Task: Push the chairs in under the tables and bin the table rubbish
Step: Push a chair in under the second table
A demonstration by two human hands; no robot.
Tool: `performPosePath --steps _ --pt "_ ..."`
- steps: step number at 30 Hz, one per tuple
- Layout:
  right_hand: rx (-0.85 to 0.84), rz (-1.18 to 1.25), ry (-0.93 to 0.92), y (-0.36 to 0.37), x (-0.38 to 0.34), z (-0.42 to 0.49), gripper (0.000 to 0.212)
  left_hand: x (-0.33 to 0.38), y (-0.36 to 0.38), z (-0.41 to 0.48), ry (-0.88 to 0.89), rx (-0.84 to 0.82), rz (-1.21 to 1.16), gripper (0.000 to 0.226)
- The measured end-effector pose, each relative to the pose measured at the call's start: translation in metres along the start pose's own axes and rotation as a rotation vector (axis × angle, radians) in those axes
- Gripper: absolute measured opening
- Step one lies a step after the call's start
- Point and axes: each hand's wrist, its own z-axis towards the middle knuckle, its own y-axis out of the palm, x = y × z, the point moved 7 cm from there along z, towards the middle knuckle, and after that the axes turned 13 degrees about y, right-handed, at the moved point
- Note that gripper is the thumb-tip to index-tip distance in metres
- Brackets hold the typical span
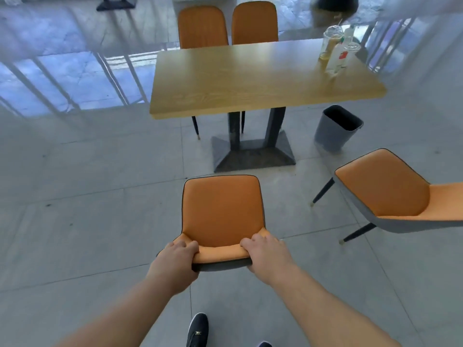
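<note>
An orange chair [220,209] stands on the floor in front of me, its seat facing the wooden table [250,81] and a gap of floor between them. My left hand [175,259] grips the left end of its backrest top and my right hand [268,254] grips the right end. A second orange chair [385,186] stands turned at an angle to the right, away from the table. On the table's far right corner stand a clear plastic cup with a straw [329,43], a plastic bottle [338,56] and another lidded cup [352,50].
A grey bin [335,131] stands on the floor by the table's right side. Two orange chairs [203,27] [254,23] sit tucked in at the far side. The table's dark pedestal base [253,154] lies ahead. A glass railing runs along the left.
</note>
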Motion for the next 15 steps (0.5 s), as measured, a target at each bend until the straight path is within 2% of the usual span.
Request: performPosePath --steps 5,15 --pt "-0.036 -0.033 -0.034 -0.01 0.007 0.029 0.029 -0.001 -0.001 0.011 -0.029 0.045 -0.102 0.045" --pt "-0.03 0.026 -0.007 -0.05 0.01 0.12 0.032 -0.036 -0.058 0.104 0.018 0.055 -0.083 0.038"
